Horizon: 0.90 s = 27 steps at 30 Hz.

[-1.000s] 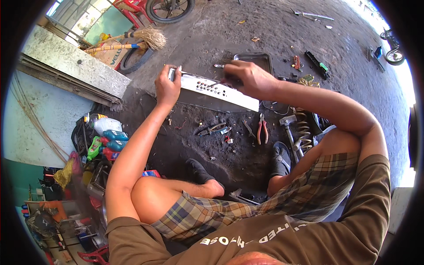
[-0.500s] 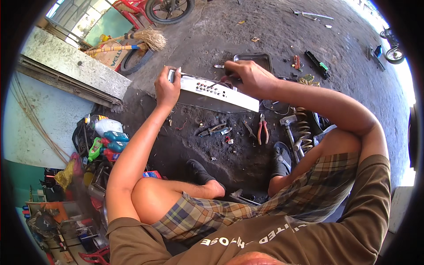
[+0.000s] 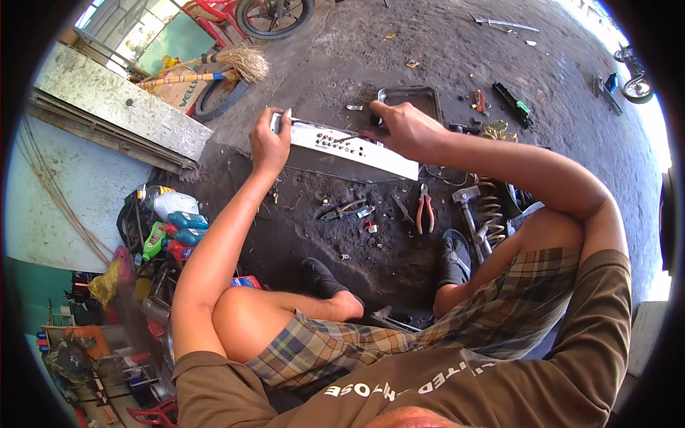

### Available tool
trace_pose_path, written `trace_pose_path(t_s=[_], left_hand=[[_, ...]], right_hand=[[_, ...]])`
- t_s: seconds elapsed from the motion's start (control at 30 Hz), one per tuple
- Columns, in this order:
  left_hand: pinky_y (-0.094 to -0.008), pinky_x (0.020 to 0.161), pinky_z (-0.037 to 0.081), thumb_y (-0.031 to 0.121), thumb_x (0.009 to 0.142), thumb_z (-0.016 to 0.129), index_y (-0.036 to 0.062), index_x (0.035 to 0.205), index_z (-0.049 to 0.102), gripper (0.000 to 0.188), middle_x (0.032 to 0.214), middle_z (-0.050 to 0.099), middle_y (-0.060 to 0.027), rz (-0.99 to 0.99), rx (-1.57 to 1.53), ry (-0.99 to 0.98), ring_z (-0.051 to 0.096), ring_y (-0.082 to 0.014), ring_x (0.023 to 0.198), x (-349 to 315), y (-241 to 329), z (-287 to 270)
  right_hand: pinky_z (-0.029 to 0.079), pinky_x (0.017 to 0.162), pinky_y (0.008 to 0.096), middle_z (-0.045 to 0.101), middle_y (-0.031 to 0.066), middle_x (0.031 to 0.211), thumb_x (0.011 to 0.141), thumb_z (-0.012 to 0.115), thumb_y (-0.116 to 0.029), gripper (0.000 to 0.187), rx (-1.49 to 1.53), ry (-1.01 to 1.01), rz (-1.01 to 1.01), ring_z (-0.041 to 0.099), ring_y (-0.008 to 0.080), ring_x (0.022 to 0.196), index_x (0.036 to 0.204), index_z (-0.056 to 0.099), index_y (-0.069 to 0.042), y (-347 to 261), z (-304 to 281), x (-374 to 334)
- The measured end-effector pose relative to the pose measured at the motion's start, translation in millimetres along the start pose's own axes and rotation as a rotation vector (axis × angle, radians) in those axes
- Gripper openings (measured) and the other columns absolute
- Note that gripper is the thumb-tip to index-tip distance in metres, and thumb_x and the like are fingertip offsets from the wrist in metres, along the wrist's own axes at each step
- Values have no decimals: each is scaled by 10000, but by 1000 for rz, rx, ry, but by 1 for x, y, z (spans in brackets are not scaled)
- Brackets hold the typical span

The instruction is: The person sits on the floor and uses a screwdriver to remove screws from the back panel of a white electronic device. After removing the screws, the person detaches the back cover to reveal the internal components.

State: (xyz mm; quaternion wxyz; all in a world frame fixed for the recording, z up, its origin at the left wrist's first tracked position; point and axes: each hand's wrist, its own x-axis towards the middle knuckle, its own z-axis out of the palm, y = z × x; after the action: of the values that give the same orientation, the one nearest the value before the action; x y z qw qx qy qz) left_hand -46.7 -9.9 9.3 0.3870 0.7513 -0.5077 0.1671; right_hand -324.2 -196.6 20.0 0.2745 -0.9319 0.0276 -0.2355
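Observation:
A flat electronic box with a white panel (image 3: 389,162) and rows of round sockets stands tilted on the ground before me; its dark face is toward me. My left hand (image 3: 271,146) grips the panel's left end, thumb on top and fingers wrapped behind. Over the right half, my right hand (image 3: 414,132) is closed around the dark red handle of what looks like a screwdriver (image 3: 365,133). Its thin shaft points left across the sockets; I cannot tell exactly where the tip touches. Part of the handle is hidden by the fingers.
Between my feet and the box lie dark pliers (image 3: 344,210) and red-handled pliers (image 3: 425,210). A hammer (image 3: 467,200) and a coil spring (image 3: 489,207) are at right. Behind my right hand sits a metal tray (image 3: 437,107). Several bottles (image 3: 187,221) stand left.
My right hand has shifted and turned slightly on the handle, and its thumb and fingers sit differently. My left hand and the box have barely moved.

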Motion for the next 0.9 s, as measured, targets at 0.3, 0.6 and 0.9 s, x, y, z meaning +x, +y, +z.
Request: trace_pose_path(t_s=[0.3, 0.6, 0.9], left_hand=[[-517, 769, 552, 208, 1034, 744, 12, 1006, 689, 206, 901, 747, -213, -3, 15, 1, 743, -443, 865, 0, 2, 1], [-520, 774, 553, 231, 1039, 742, 14, 1016, 689, 224, 908, 752, -215, -25, 25, -9, 745, -446, 876, 0, 1, 2], [-523, 785, 554, 242, 1041, 745, 10, 1007, 688, 241, 917, 750, -216, -4, 23, 2, 743, -445, 883, 0, 3, 4]], right_hand=[[586, 904, 534, 689, 254, 1098, 1021, 744, -184, 271, -11, -59, 187, 708, 476, 1066, 1180, 646, 13, -14, -9, 11], [587, 911, 509, 638, 227, 1157, 989, 764, -115, 225, 9, -100, 352, 705, 442, 1077, 1142, 661, 13, -7, -10, 15], [583, 916, 519, 672, 237, 1215, 1017, 777, -184, 297, -15, -14, 98, 728, 423, 1059, 1216, 664, 4, -8, -6, 10]])
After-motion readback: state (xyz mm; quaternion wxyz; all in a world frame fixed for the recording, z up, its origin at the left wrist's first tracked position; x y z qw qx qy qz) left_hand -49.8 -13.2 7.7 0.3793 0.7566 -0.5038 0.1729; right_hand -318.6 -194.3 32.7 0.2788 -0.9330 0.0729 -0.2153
